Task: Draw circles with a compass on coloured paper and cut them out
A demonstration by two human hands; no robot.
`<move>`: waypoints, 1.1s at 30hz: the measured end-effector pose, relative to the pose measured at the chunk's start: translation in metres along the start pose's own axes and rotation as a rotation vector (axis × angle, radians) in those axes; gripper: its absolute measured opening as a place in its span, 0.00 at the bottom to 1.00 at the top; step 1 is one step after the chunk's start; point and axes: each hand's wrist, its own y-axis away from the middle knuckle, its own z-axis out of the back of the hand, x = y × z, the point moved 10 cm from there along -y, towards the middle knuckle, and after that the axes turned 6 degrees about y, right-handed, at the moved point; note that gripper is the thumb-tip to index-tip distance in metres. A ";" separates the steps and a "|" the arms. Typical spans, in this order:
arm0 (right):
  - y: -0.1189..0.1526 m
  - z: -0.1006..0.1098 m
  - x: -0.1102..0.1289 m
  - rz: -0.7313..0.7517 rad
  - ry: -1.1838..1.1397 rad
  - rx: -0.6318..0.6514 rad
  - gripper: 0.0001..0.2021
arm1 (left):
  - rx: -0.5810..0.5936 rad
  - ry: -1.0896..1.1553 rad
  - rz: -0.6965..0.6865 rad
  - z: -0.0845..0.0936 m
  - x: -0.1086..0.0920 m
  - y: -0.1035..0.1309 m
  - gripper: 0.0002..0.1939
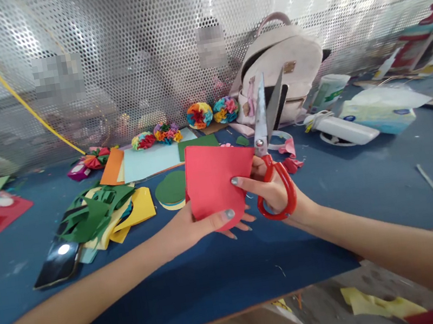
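Observation:
A piece of red paper (215, 176), seemingly folded or stacked, is held up over the blue table. My left hand (186, 227) grips its lower left part, thumb on top and fingers beneath. On the right edge, my right hand (274, 191) pinches the same paper between thumb and fingers. Scissors (261, 141) with red handles also hang on my right hand, blades pointing up and apart, clear of the paper. Just left of the paper lie round green paper pieces (171, 187) with a pale yellow one under them.
Green paper scraps (93, 211), yellow paper (142, 209) and a phone (57, 261) lie to the left. Behind are light blue paper (150, 159), crepe-paper flowers (199, 115) and a white backpack (283, 64). A white glue gun (345, 128) and tissue pack (377, 112) are at right.

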 end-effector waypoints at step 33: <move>0.013 -0.032 0.015 0.062 0.121 0.522 0.26 | -0.486 -0.176 -0.450 0.079 -0.065 0.024 0.18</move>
